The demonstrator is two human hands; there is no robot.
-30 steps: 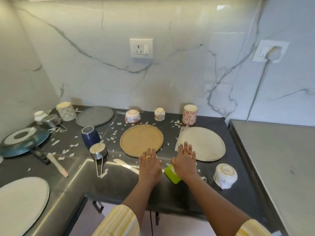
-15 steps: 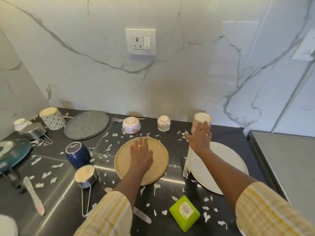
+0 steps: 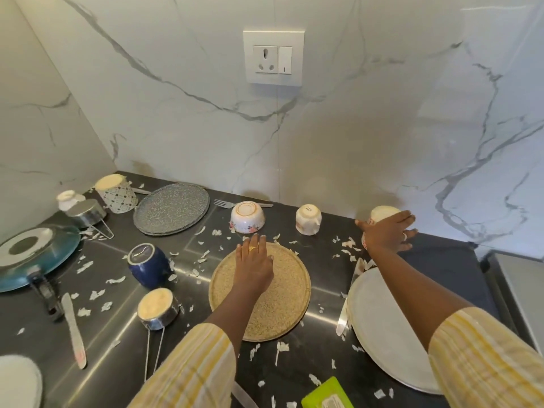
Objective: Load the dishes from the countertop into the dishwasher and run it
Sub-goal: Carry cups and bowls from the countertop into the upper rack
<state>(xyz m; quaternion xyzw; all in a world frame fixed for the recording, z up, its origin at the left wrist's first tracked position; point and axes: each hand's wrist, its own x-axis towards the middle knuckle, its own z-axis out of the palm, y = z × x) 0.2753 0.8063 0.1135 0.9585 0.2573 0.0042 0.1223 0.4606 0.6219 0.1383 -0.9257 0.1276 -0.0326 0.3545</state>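
Observation:
Upturned dishes lie on the dark countertop [image 3: 441, 260]. My right hand [image 3: 388, 234] wraps around a floral cup [image 3: 381, 214] at the back right, by the wall. My left hand [image 3: 253, 266] lies flat and open on a round tan plate [image 3: 265, 307] in the middle. Behind it stand a floral bowl [image 3: 248, 217] and a small white cup [image 3: 308, 219]. A white plate [image 3: 385, 328] lies under my right forearm, with a knife [image 3: 343, 316] at its left edge.
To the left are a blue mug [image 3: 150, 265], a steel cup with a wire handle [image 3: 157, 309], a grey speckled plate [image 3: 172, 208], a patterned cup [image 3: 116, 193], a blue pan [image 3: 32, 257] and a spatula [image 3: 73, 328]. A green box [image 3: 328, 396] is near the front. White scraps litter the counter.
The view has moved closer over the counter. My right hand went from the white plate back to the floral cup and closed on it. My left hand slid forward onto the tan plate.

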